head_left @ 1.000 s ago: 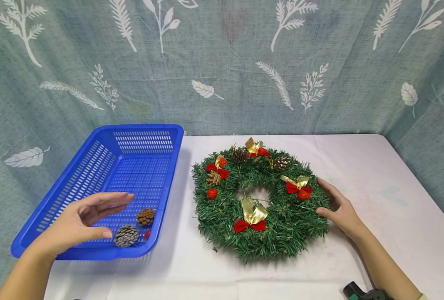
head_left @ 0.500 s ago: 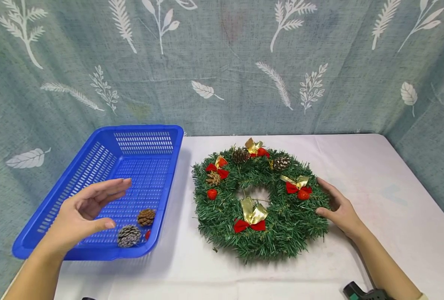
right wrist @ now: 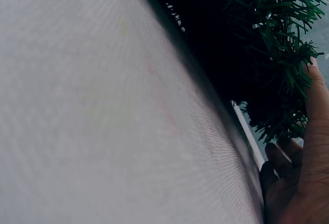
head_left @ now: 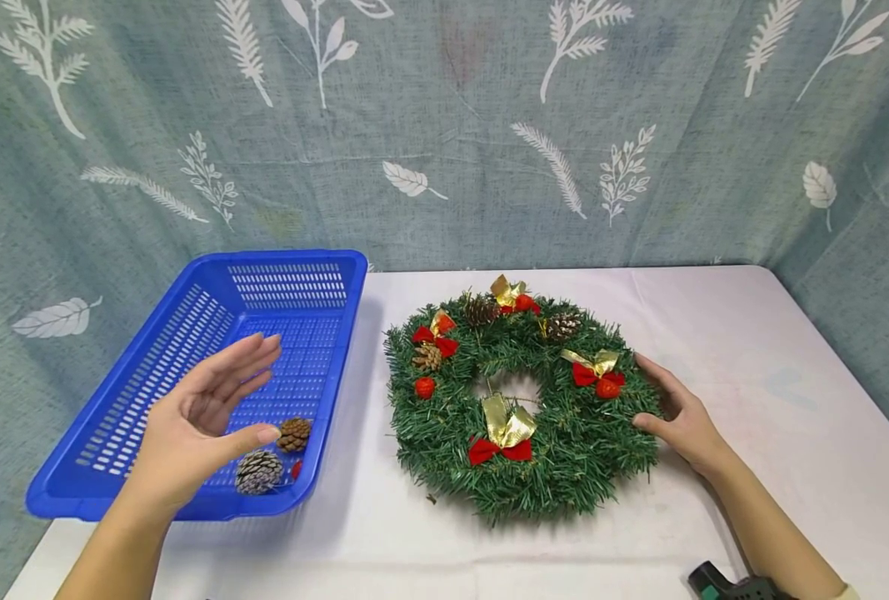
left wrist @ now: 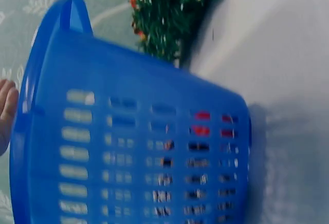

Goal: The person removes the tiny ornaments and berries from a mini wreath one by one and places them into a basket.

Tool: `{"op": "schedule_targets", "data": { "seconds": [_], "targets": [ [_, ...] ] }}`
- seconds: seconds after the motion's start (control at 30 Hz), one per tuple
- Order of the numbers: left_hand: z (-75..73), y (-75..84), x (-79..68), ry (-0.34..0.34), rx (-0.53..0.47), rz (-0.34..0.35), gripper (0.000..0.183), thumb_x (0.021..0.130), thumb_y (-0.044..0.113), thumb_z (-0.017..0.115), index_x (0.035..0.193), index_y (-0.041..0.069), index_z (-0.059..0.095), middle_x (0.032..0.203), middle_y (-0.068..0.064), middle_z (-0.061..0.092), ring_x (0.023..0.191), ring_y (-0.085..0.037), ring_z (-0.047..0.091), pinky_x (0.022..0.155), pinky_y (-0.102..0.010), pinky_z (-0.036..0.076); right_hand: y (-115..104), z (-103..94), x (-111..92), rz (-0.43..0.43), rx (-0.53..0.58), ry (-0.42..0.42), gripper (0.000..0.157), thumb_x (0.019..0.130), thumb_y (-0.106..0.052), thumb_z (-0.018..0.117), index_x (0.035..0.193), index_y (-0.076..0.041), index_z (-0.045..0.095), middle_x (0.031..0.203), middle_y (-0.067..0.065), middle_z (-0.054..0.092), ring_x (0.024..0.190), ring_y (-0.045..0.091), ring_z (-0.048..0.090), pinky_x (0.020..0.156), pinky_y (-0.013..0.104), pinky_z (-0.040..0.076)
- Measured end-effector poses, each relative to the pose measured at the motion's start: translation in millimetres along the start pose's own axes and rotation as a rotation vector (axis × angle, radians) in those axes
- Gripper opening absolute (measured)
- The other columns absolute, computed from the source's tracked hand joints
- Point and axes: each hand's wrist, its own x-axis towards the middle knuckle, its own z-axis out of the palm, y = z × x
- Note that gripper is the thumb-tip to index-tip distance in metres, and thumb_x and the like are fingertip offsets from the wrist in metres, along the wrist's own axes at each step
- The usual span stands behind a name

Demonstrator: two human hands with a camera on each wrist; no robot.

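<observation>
My left hand hovers over the near part of the blue plastic basket, thumb and fingers spread apart with nothing between them. Below it in the basket's near right corner lie a brown pinecone, a greyish pinecone and a small red piece. My right hand holds the right edge of the green wreath, thumb on top and fingers along the outer side. In the right wrist view the thumb touches the needles. Bows, pinecones and red balls decorate the wreath; its front bow is red and gold.
A white cloth covers the table. Behind it hangs a grey-green curtain with white leaf prints. A black device sits by the right forearm. In the left wrist view the basket wall fills much of the picture.
My left hand has moved right and a little away over the basket, its fingers tilting upward and thumb still apart. The right hand and wreath have stayed put.
</observation>
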Motion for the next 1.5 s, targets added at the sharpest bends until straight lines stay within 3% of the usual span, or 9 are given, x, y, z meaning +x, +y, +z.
{"op": "schedule_targets", "data": {
  "seconds": [0.13,0.37,0.83,1.13,1.5],
  "targets": [
    [11.3,1.4,3.0,0.04,0.003,-0.008,0.078,0.069,-0.028,0.064,0.138,-0.017,0.029,0.14,-0.02,0.046,0.13,-0.022,0.046,0.107,-0.026,0.037,-1.2,-0.2,0.7,-0.002,0.0,0.003,0.077,0.084,0.004,0.065,0.149,-0.007,0.026,0.147,-0.016,0.031,0.129,-0.01,0.029,0.1,0.002,0.026],
    [29.4,-0.5,8.1,0.101,0.099,-0.11,0.078,0.071,-0.025,0.066,0.141,-0.008,0.034,0.14,-0.008,0.05,0.129,-0.016,0.046,0.107,-0.024,0.038,-1.2,0.1,1.1,-0.004,0.002,0.004,0.077,0.084,0.005,0.065,0.149,-0.007,0.026,0.146,-0.016,0.032,0.129,-0.009,0.03,0.1,0.003,0.027],
    [68.4,-16.4,22.0,0.22,0.152,-0.099,0.086,0.069,-0.024,0.069,0.143,0.003,0.036,0.139,-0.009,0.05,0.127,-0.014,0.048,0.105,-0.022,0.039,-0.7,-0.8,0.0,0.008,-0.019,-0.003,0.077,0.085,0.003,0.064,0.15,-0.01,0.026,0.15,-0.011,0.03,0.13,-0.01,0.028,0.1,0.002,0.027],
    [90.7,-22.0,34.8,0.244,0.195,-0.105,0.083,0.067,-0.019,0.074,0.141,0.001,0.041,0.141,-0.011,0.048,0.129,-0.015,0.046,0.107,-0.024,0.038,-2.7,1.3,0.4,-0.004,-0.013,0.0,0.077,0.084,0.004,0.065,0.15,-0.008,0.026,0.148,-0.014,0.031,0.129,-0.01,0.029,0.1,0.003,0.027],
    [110.5,-29.2,51.6,0.265,0.225,-0.064,0.083,0.068,-0.01,0.078,0.141,0.0,0.04,0.142,-0.013,0.046,0.132,-0.017,0.043,0.11,-0.029,0.035,-1.4,1.6,0.0,-0.011,-0.014,0.014,0.077,0.083,0.005,0.065,0.149,-0.007,0.027,0.145,-0.018,0.032,0.127,-0.01,0.031,0.099,0.003,0.028]
  ]
}}
